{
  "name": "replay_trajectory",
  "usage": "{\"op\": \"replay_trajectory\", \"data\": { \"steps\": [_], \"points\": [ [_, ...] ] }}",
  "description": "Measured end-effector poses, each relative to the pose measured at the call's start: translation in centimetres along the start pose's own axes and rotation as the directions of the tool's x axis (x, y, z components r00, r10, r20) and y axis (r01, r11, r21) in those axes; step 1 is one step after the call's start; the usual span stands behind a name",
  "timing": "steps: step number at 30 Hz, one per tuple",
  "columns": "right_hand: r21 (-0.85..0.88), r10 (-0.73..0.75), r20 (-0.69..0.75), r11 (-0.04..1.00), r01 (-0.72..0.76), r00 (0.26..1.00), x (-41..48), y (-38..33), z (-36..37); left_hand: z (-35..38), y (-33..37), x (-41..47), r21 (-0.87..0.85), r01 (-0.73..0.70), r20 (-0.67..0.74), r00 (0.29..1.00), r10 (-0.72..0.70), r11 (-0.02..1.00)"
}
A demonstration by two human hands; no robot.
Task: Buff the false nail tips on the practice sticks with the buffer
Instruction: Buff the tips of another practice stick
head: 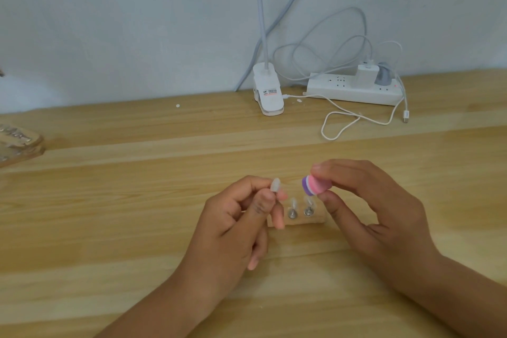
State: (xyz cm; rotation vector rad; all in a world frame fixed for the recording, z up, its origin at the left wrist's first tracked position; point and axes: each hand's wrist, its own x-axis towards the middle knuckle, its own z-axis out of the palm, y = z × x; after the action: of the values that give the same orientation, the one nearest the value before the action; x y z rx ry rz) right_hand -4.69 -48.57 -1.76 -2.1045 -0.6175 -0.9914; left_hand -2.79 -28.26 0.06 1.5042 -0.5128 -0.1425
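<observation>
Buffer point(313, 185) pinched by right hand point(375, 208); left hand point(236, 225) pinches nail tip point(275, 185).

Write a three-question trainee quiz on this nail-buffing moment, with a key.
1. True or false: the buffer is touching the nail tip that the left hand holds up.
2. How many practice sticks show in the wooden holder? A one, B two, C four.
3. Fill in: the right hand pinches the ____.

Key: 1 false, there is a gap between them; 2 B; 3 buffer.
</observation>
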Motion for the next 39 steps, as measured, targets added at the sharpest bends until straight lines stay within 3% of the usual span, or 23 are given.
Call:
{"op": "replay_trajectory", "data": {
  "steps": [8, 19, 24, 31, 35, 39],
  "points": [
    [-0.015, -0.154, 0.007, 0.988, 0.154, 0.988, -0.18, -0.6, 0.3, 0.59, 0.12, -0.42, 0.07, 0.015, 0.122, 0.992, -0.024, 0.997],
    [-0.057, -0.229, 0.013, 0.972, 0.229, 0.973, -0.28, -0.77, 0.36, 0.59, 0.37, -0.63, 0.043, 0.096, 0.106, 0.989, -0.1, 0.994],
    [-0.113, -0.142, 0.03, 0.983, 0.145, 0.989, 0.0, -0.22, 0.09, 0.43, 0.55, -0.4, -0.011, 0.138, 0.087, 0.987, -0.136, 0.99],
    [-0.064, -0.177, 0.072, 0.981, 0.181, 0.982, -0.31, -0.54, 0.43, 0.6, 0.69, -0.54, 0.038, 0.126, 0.115, 0.985, -0.129, 0.991],
    [-0.111, -0.07, -0.004, 0.991, 0.069, 0.998, 0.04, 0.02, 0.03, 0.37, 0.67, -0.52, 0.041, 0.128, 0.11, 0.985, -0.131, 0.991],
    [-0.034, -0.171, 0.068, 0.984, 0.174, 0.983, -0.48, -0.85, 0.58, 0.54, 0.39, -0.54, 0.072, 0.12, 0.114, 0.985, -0.128, 0.99]
  ]
}}
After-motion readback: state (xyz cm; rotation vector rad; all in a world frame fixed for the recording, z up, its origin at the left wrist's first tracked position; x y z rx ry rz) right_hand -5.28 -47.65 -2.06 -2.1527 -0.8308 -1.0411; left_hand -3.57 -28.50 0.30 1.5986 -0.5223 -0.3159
